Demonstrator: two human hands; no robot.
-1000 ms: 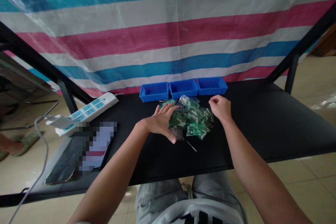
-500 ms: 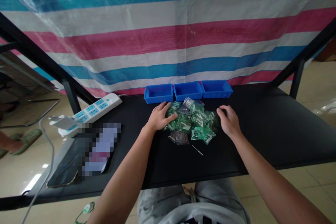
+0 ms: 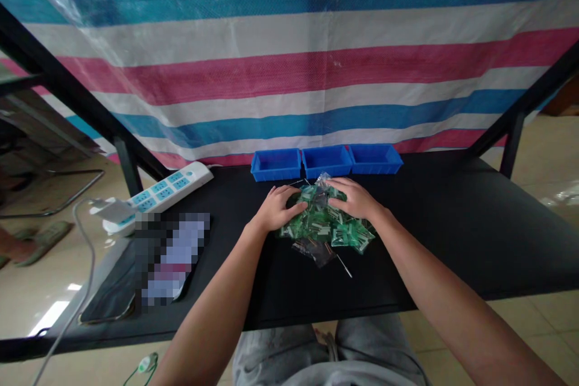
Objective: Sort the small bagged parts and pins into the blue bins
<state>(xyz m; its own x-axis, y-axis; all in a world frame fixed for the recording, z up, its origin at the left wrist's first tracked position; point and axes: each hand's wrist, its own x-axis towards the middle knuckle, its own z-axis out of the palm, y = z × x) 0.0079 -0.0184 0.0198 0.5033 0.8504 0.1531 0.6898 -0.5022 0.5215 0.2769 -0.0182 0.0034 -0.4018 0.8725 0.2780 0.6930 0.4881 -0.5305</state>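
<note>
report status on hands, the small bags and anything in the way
Left hand, right hand: open, at the heap. Small bags: one loose pile. Nearby: thin metal rod in front, blue bins behind.

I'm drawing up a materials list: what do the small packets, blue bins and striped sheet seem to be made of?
Small packets: apparently thin plastic film, glossy; it crinkles and glints.
Blue bins: probably moulded plastic, smooth; the colour is even.
Striped sheet: likely woven plastic, slightly shiny; fine texture and glinting creases show.
</note>
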